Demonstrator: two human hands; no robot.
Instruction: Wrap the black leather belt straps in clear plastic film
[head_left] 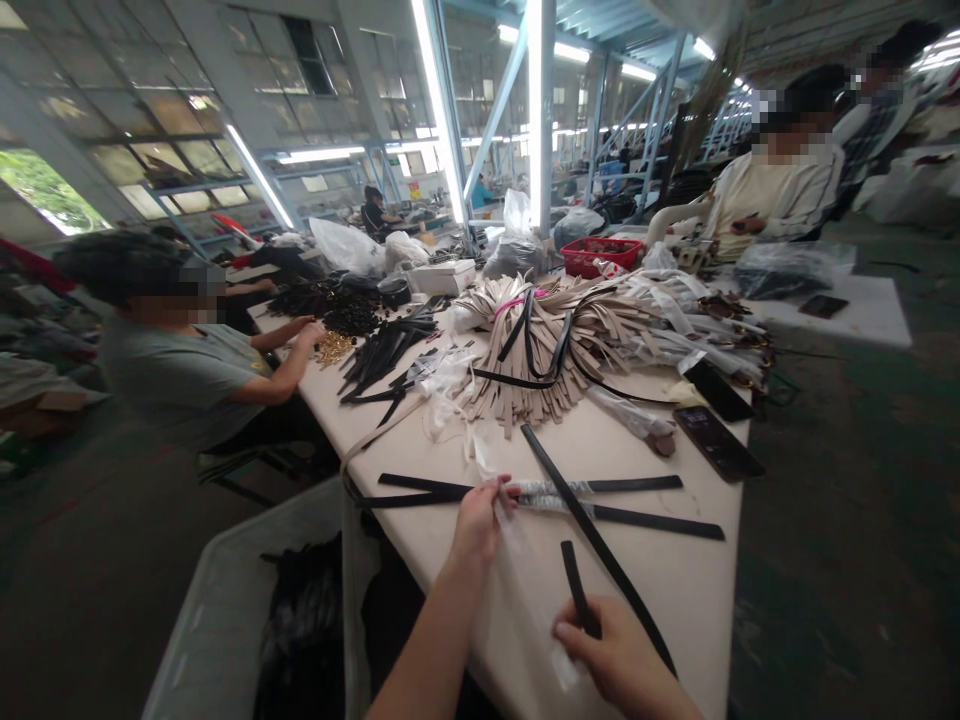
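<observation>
My left hand point(480, 515) is closed on a strip of clear plastic film point(521, 560), which runs down toward my right hand point(615, 640). That right hand grips the end of a black strap point(576, 580) between thumb and fingers, beside the film's lower end. Beyond my left hand, two black straps point(637, 484) with clear wrapping around their middles lie crosswise on the table. Another long black strap point(600, 540) crosses over them diagonally, its lower end passing behind my right hand.
A pile of beige strips point(525, 390) covers the table's far middle. Two phones point(718, 442) lie at the right edge. A person point(187, 350) works at the left over gold-coloured pieces. A bin point(202, 600) stands lower left; a red basket point(600, 258) is at the back.
</observation>
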